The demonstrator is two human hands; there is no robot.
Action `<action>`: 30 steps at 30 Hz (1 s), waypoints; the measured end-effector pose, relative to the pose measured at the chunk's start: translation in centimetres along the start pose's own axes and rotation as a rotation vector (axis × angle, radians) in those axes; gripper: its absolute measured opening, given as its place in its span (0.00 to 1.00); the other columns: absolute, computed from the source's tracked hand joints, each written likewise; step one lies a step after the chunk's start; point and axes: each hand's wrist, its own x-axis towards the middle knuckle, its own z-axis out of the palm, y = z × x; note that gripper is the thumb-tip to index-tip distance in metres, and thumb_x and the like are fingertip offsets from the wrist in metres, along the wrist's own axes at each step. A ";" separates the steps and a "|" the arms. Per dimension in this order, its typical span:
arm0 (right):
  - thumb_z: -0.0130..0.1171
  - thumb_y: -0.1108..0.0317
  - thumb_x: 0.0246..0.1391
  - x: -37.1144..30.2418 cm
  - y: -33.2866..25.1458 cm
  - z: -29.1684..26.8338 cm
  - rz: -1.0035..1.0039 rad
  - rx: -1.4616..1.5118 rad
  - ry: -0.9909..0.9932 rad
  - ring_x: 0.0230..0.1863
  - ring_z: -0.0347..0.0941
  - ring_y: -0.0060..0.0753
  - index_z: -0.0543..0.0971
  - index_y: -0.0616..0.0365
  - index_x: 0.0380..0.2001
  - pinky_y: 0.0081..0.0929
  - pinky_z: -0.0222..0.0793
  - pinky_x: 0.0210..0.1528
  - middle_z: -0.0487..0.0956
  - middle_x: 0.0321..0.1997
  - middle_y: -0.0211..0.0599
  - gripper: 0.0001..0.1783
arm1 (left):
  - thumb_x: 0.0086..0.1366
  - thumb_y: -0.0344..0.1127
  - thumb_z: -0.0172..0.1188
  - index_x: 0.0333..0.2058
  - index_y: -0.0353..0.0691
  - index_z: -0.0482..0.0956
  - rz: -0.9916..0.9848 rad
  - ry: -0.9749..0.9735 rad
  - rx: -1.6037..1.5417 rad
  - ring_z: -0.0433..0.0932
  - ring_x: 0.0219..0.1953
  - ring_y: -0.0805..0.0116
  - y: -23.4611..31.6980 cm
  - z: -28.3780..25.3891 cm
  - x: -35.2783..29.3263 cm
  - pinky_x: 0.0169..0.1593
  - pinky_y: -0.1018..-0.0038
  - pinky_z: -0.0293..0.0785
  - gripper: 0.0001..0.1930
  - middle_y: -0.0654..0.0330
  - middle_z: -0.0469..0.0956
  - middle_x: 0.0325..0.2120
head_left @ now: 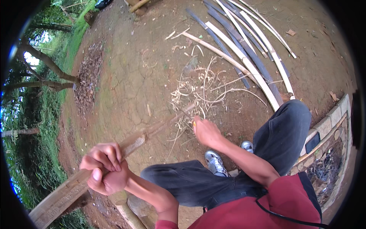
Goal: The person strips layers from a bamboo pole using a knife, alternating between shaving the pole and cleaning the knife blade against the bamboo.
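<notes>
A long split bamboo strip (134, 143) runs aslant from the lower left up to the shavings at the middle. My left hand (106, 168) is closed round it, thumb toward me. At its far end my right hand (206, 132) grips a knife (186, 113); a bit of yellow handle shows at the fist. The thin blade lies against or just over the strip; I cannot tell whether it touches. Beneath that end, pale curled shavings (187, 89) cover the ground.
Several split bamboo strips (248, 63), pale and dark, lie on the bare earth at the upper right. A low brick edge (327, 125) with a dark flat phone-like object (313, 142) stands at the right. Trees (49, 65) and a leaf pile (88, 82) are at the left.
</notes>
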 end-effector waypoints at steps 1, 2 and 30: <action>0.47 0.68 0.59 -0.6 -1.9 -0.9 -0.096 0.034 0.019 0.23 0.76 0.56 0.67 0.69 0.41 0.45 0.72 0.22 0.76 0.18 0.52 0.13 | 0.56 0.36 0.52 0.16 0.45 0.58 0.025 -0.001 0.012 0.55 0.07 0.80 0.0 -0.3 0.3 0.12 0.84 0.51 0.15 0.67 0.57 0.06; 0.47 0.68 0.60 -1.8 -3.4 -2.3 -0.164 0.065 0.033 0.23 0.76 0.56 0.67 0.69 0.41 0.45 0.71 0.22 0.76 0.18 0.52 0.13 | 0.56 0.36 0.52 0.16 0.45 0.57 0.028 0.002 0.007 0.56 0.06 0.80 -0.4 -0.4 0.4 0.12 0.84 0.51 0.15 0.67 0.56 0.06; 0.45 0.71 0.59 -0.9 -1.3 -1.8 0.040 -0.170 -0.170 0.23 0.78 0.42 0.69 0.74 0.43 0.34 0.73 0.18 0.77 0.22 0.51 0.15 | 0.55 0.37 0.52 0.14 0.44 0.57 0.043 0.011 0.032 0.54 0.04 0.81 -0.3 0.8 0.1 0.09 0.83 0.50 0.16 0.67 0.56 0.04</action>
